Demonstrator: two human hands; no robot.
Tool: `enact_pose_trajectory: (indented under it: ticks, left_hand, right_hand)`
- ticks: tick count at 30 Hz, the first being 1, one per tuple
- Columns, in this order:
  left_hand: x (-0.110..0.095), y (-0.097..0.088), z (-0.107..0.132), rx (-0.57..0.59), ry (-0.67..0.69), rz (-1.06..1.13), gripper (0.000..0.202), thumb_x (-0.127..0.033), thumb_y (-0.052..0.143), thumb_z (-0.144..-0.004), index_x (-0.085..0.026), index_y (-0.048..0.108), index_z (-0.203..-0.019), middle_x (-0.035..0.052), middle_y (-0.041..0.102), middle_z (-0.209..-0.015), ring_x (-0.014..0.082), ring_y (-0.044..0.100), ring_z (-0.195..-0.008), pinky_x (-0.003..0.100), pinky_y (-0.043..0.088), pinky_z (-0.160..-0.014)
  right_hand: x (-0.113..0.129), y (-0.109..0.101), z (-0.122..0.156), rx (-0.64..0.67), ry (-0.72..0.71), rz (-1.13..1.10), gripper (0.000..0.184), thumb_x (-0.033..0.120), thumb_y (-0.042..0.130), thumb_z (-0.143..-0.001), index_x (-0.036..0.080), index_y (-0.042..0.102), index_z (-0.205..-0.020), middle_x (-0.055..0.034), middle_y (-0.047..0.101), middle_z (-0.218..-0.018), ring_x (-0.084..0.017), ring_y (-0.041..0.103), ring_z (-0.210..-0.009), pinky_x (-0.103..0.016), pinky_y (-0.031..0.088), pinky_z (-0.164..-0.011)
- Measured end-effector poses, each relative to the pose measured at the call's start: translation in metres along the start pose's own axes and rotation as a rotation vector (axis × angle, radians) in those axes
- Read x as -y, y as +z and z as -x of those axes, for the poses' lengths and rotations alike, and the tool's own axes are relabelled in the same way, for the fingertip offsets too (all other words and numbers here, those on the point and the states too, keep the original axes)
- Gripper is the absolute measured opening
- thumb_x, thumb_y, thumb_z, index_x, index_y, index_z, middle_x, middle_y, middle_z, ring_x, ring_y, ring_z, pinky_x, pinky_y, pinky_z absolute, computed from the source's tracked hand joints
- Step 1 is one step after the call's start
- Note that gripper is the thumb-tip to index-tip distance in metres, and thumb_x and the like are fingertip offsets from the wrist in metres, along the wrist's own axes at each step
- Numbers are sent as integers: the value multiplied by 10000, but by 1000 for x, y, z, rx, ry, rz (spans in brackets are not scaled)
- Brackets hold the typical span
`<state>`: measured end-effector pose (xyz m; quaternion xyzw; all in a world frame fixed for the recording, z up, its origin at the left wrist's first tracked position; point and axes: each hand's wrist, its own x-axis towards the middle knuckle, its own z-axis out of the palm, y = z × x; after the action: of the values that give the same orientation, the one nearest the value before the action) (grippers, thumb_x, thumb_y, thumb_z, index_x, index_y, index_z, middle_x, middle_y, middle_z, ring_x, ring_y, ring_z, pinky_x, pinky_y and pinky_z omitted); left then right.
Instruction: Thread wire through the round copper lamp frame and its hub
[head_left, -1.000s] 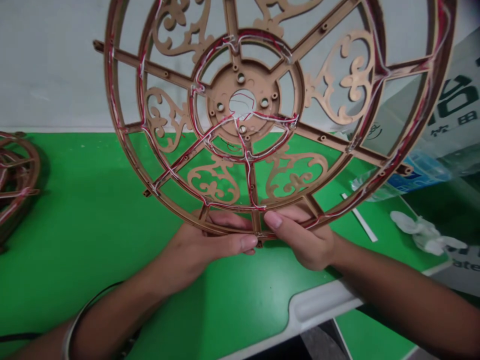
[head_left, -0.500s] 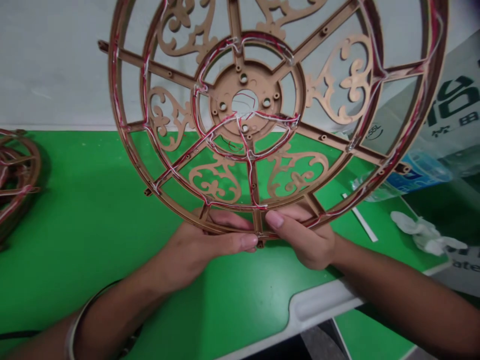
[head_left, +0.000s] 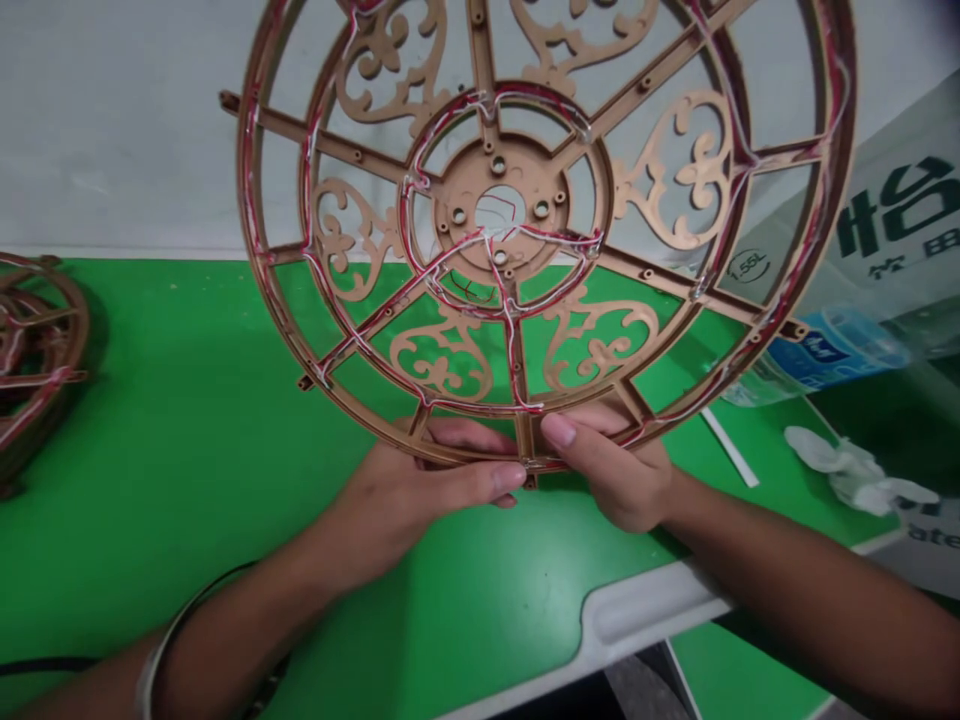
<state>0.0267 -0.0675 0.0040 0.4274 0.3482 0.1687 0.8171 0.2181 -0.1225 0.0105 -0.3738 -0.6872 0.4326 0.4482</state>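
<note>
Green tabletop (head_left: 187,400), wall (head_left: 135,130) behind round frame (head_left: 523,170)

A green worktable (head_left: 172,420) and wired brown frames (head_left: 527,178) suggest a workshop.

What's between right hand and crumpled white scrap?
Head view: a thin white strip lies on the green tabletop between the right hand and that scrap.
</note>
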Motion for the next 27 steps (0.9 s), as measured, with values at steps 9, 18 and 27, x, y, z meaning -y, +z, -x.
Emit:
enact_pose_trajectory:
  ticks: [9, 18, 27]
  left_hand:
    - [3, -2, -1, 44, 57, 146, 203, -319, 898, -649, -199, 787, -770, 8, 763, -796, 115, 703, -759, 185, 654, -639]
    - [-1, -3, 2, 110, 57, 156, 211, -328, 877, -673, -171, 774, -768, 18, 718, -778, 119, 682, -755, 208, 657, -651]
    - [0, 0, 0, 101, 25, 216, 213, -301, 894, -653, -164, 758, -744, 14, 741, -782, 100, 677, -727, 198, 650, -627]
  right_hand:
    - [1, 2, -1, -45, -9, -97, 367, 248, 414, -1056, 176, 584, -738, 4, 592, -719, -110, 535, -694, -259, 441, -720]
    - [-2, 8, 5, -99, 85, -161, 418, 319, 421, -1060, 158, 607, -721, 19, 491, -604, -87, 471, -593, -228, 377, -580]
    - [1, 7, 0, -69, 107, -168, 462, 360, 423, -1046, 157, 564, -655, -13, 529, -613, -121, 511, -630, -260, 378, -577]
